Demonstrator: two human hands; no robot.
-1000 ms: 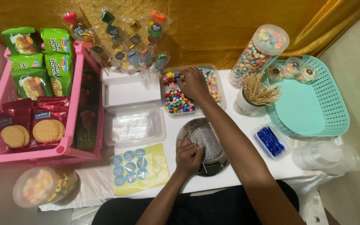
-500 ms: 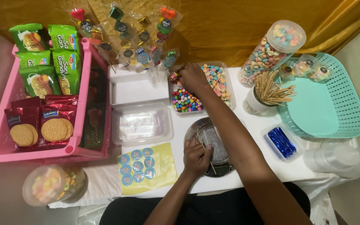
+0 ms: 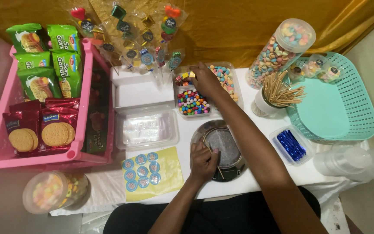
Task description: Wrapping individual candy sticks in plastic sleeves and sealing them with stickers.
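While right hand (image 3: 205,79) digs candy tray (image 3: 182,113), skewer cup (image 3: 262,104) beside.

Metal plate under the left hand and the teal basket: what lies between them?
In the head view, a small clear tub of blue twist ties sits between the metal plate and teal basket.

Arms: both showing bare from elbow to wrist, no sleeves appearing.
Left hand (image 3: 203,161): wearing no ring or glove.
Right hand (image 3: 205,80): likewise bare.
Clothing: dark garment showing below.
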